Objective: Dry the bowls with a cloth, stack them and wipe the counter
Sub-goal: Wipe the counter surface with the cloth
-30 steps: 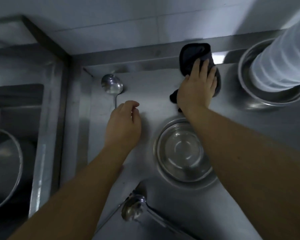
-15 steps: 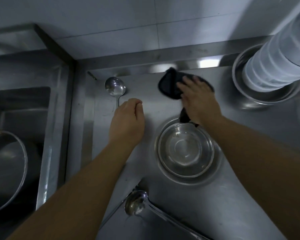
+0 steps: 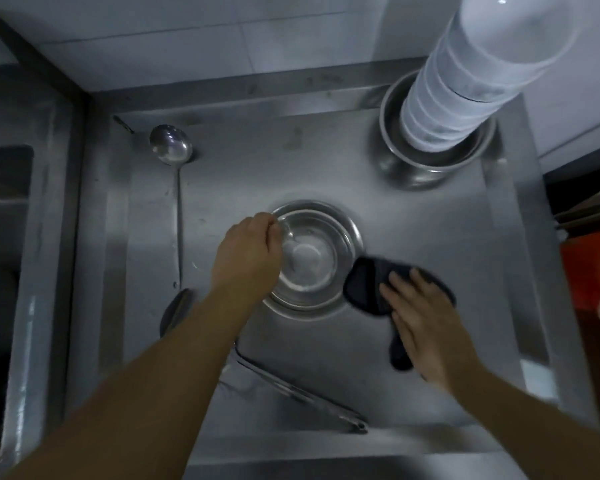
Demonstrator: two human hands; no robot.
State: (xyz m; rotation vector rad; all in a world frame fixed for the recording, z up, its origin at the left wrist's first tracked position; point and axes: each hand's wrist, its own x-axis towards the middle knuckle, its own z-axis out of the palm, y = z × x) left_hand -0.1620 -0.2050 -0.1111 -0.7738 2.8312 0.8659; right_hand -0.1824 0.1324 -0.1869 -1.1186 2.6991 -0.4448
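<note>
The left hand (image 3: 248, 252) was curled over the near-left rim of the round stainless-steel bowl (image 3: 314, 258), which sat upright mid-way across the brushed steel counter (image 3: 413, 216); fingers looked pinched on the rim, though blur made the grasp uncertain. The right hand (image 3: 426, 320) lay flat, fingers spread, pressing the dark blue cloth (image 3: 368, 289) onto the counter just right of the bowl. A tall stack of white plastic bowls (image 3: 465, 81) stood in a second steel bowl (image 3: 430, 168) at the back right. A long-handled steel ladle (image 3: 170, 143) lay to the left.
</note>
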